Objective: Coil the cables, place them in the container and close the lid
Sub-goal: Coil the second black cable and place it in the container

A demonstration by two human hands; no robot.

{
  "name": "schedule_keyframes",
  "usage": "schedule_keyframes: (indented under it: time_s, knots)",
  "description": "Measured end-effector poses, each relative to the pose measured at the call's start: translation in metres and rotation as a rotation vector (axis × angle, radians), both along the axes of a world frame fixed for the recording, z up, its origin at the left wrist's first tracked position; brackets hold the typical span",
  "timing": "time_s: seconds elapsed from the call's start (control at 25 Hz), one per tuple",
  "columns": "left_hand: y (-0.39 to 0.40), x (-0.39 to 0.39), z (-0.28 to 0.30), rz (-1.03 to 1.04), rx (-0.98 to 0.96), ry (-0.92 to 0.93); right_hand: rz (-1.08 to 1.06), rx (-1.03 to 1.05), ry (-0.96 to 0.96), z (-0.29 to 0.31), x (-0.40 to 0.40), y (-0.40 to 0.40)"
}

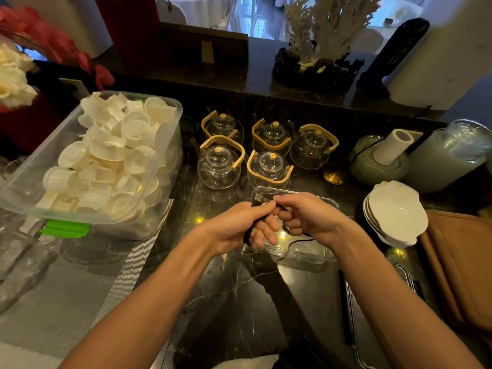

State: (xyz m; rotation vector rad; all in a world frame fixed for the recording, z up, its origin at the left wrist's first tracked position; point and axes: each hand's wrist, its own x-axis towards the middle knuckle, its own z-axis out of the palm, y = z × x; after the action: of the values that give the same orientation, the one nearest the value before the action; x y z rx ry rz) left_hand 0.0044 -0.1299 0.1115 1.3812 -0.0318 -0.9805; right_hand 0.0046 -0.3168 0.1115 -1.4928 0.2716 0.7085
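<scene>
A thin black cable [295, 241] runs through both hands above a small clear container [298, 255] on the dark marble counter. My left hand [239, 226] grips a bundle of its loops, with the USB plug sticking out above the fingers. My right hand [306, 218] pinches the cable just right of that, thumb and forefinger closed on it. A loose strand hangs from my right hand down into the container. The container's clear lid [354, 312] lies flat on the counter at the lower right, partly hidden by my right forearm.
A large clear tub [159, 166] full of white cups stands at the left on a grey mat. Several glass teapots [219, 163] with wooden handles sit behind the container. Stacked white bowls [396, 211], a brown board [463, 265] and glass jars [450, 153] crowd the right.
</scene>
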Motion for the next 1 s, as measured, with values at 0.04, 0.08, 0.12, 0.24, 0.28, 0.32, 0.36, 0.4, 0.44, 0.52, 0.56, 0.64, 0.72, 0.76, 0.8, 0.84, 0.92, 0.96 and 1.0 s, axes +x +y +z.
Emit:
schedule_keyframes:
  time_s: [0.04,0.08,0.12,0.24,0.28,0.32,0.36,0.4,0.44,0.52,0.56,0.64,0.72,0.76,0.8,0.84,0.92,0.96,1.0]
  knots:
    - [0.001,0.001,-0.002,-0.019,0.047,-0.008,0.037,-0.095,-0.045,0.005,0.000,0.001]
    - [0.001,0.001,-0.004,-0.036,0.073,-0.016,0.057,-0.170,-0.095,0.009,-0.002,0.002]
    - [0.000,0.000,-0.005,-0.034,0.083,-0.022,0.056,-0.221,-0.134,0.013,-0.005,0.005]
    - [-0.008,0.000,-0.010,0.118,0.075,-0.009,-0.012,-0.248,-0.188,0.013,-0.016,0.018]
    - [-0.011,-0.001,-0.011,0.188,0.069,-0.004,-0.040,-0.239,-0.200,0.010,-0.020,0.023]
    - [-0.013,0.000,-0.012,0.246,0.069,-0.008,-0.070,-0.217,-0.209,0.007,-0.024,0.028]
    - [-0.015,0.001,-0.014,0.295,0.078,-0.028,-0.104,-0.180,-0.212,0.004,-0.028,0.031]
    - [-0.017,0.002,-0.015,0.342,0.086,-0.054,-0.140,-0.124,-0.206,0.002,-0.033,0.033]
    - [-0.018,0.004,-0.015,0.395,0.066,-0.067,-0.165,-0.069,-0.196,-0.001,-0.039,0.035]
    - [-0.020,0.008,-0.013,0.502,-0.096,-0.019,-0.157,0.012,-0.166,-0.007,-0.051,0.037]
    - [-0.020,0.011,-0.012,0.550,-0.214,0.045,-0.142,0.050,-0.138,-0.010,-0.057,0.037]
    - [-0.017,0.015,-0.005,0.592,-0.420,0.186,-0.127,0.159,-0.070,-0.019,-0.063,0.036]
    - [-0.014,0.016,-0.002,0.574,-0.502,0.288,-0.105,0.234,-0.014,-0.030,-0.064,0.031]
    - [-0.012,0.016,-0.001,0.543,-0.532,0.327,-0.089,0.250,0.002,-0.036,-0.064,0.028]
    - [-0.010,0.016,0.001,0.501,-0.557,0.349,-0.067,0.256,0.007,-0.042,-0.063,0.025]
    - [-0.009,0.016,0.001,0.455,-0.576,0.355,-0.036,0.252,0.003,-0.048,-0.061,0.022]
    - [-0.006,0.014,0.001,0.356,-0.612,0.362,0.063,0.243,-0.001,-0.054,-0.055,0.015]
    - [-0.004,0.013,-0.001,0.303,-0.630,0.371,0.124,0.238,0.008,-0.054,-0.051,0.010]
    - [-0.002,0.012,-0.003,0.244,-0.645,0.376,0.188,0.218,0.019,-0.053,-0.046,0.004]
